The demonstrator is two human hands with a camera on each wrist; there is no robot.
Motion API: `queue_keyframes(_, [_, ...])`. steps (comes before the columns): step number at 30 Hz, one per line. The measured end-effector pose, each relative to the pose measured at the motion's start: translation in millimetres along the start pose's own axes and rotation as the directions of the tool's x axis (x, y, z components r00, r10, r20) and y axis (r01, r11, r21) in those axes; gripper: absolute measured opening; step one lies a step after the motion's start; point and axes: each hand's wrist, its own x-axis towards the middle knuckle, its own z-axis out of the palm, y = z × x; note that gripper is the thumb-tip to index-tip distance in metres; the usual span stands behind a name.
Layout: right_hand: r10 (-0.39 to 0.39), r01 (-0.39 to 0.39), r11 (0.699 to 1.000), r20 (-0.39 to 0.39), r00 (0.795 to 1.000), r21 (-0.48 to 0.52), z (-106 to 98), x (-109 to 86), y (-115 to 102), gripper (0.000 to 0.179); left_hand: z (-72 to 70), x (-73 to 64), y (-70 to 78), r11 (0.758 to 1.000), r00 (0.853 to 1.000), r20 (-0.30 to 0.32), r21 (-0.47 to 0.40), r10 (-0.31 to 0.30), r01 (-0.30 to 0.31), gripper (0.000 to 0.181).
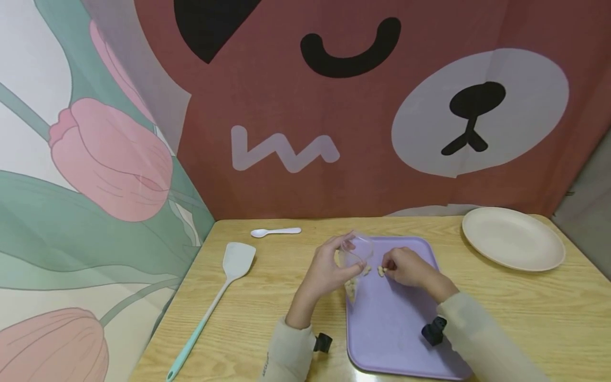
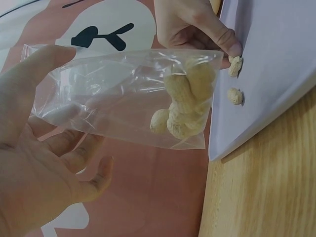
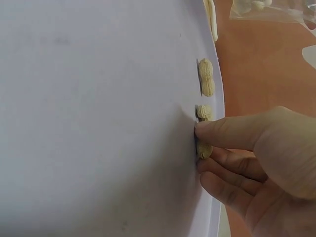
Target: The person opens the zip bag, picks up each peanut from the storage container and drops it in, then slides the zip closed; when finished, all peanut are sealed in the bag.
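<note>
My left hand holds the upper end of a clear plastic bag between thumb and fingers. Several unshelled peanuts are gathered at the bag's lower end, which hangs over the left side of the purple tray. At the tray's far end my right hand pinches a peanut between thumb and fingertips, right at the tray's surface. The thumb covers part of that peanut. Another peanut lies in line with it along the tray's raised edge.
A white spatula with a mint handle lies on the wooden table left of my hands. Behind it is a small white spoon. A cream oval plate sits at the back right, and a printed cloth hangs behind the table.
</note>
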Motion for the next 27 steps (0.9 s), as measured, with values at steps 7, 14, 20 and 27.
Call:
queue_keyframes(7, [0.030, -0.030, 0.999, -0.002, 1.000, 0.015, 1, 2.1, 0, 0.008, -1.4, 1.9, -0.2, 1.000, 1.000, 0.003, -0.007, 0.003, -0.003, 0.061])
queue_keyframes(14, [0.040, -0.039, 0.998, -0.020, 0.999, 0.047, 4, -1.7, 4, 0.009, 0.0, 1.3, -1.8, 1.000, 1.000, 0.004, -0.006, -0.002, 0.002, 0.060])
queue_keyframes(20, [0.035, -0.032, 0.997, -0.041, 0.999, 0.071, -2, -5.1, 3, 0.008, 0.6, 1.5, -1.7, 1.000, 1.000, 0.006, 0.011, 0.008, -0.008, 0.060])
queue_keyframes(27, [0.047, -0.044, 0.997, -0.037, 0.998, 0.066, -16, -5.6, -3, 0.004, 1.7, 1.7, -2.6, 1.000, 1.000, 0.018, 0.004, -0.001, 0.001, 0.061])
